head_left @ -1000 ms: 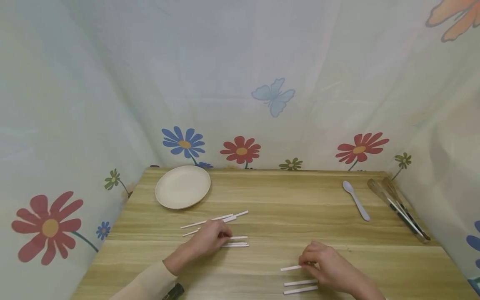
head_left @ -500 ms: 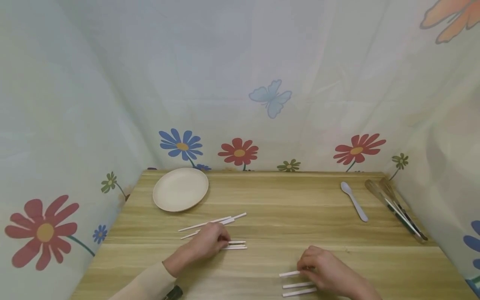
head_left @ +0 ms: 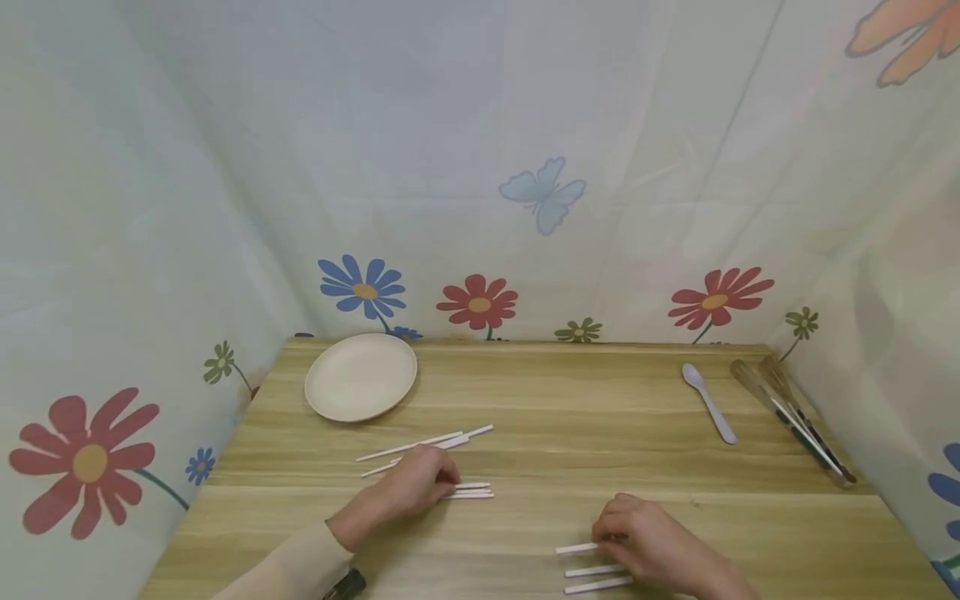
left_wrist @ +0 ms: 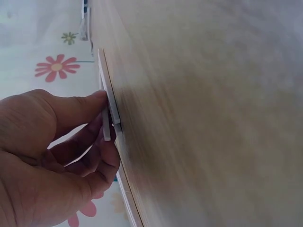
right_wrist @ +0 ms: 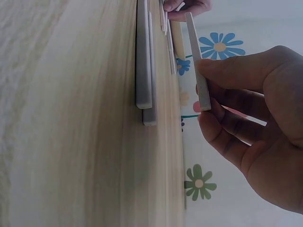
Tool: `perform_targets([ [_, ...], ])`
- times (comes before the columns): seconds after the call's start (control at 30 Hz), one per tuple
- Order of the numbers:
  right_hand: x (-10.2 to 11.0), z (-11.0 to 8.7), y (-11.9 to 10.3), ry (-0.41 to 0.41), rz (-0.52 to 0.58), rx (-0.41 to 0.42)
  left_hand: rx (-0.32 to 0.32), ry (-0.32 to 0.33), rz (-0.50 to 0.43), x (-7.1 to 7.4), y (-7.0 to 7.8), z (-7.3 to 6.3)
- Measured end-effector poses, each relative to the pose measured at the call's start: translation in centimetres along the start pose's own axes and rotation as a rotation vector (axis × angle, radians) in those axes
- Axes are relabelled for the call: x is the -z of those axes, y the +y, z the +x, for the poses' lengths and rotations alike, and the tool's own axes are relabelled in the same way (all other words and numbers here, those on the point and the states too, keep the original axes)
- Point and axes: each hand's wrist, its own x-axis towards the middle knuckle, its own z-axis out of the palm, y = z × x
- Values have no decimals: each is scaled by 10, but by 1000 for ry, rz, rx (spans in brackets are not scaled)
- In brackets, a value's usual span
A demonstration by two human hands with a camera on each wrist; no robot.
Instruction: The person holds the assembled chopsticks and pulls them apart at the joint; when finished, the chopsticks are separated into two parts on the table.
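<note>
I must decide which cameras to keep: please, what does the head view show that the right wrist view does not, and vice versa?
Only the head view shows the spoon, the utensils beside it and the butterfly.

Only the right wrist view shows the palm-side end of the held stick.

Both show the right hand pinching that stick, two sticks lying nearby, the left hand, a blue flower and the table.

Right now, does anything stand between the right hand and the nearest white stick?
Nothing visible: the right hand pinches that white stick directly. Two other sticks lie nearby on the table, not between.
</note>
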Motion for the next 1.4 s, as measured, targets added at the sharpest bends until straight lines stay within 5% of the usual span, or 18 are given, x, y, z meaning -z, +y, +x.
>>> perform_targets([
  [0.8,-4,1,1,-28,11,25,-23,7,15,-1,-1,1],
  [1.07,-2,-2,1,-78,49,-44,-57,47,21,-1,1,2],
  [1.4,-4,-3,0,-162,101,-127,-11,17,11,-2,0,0],
])
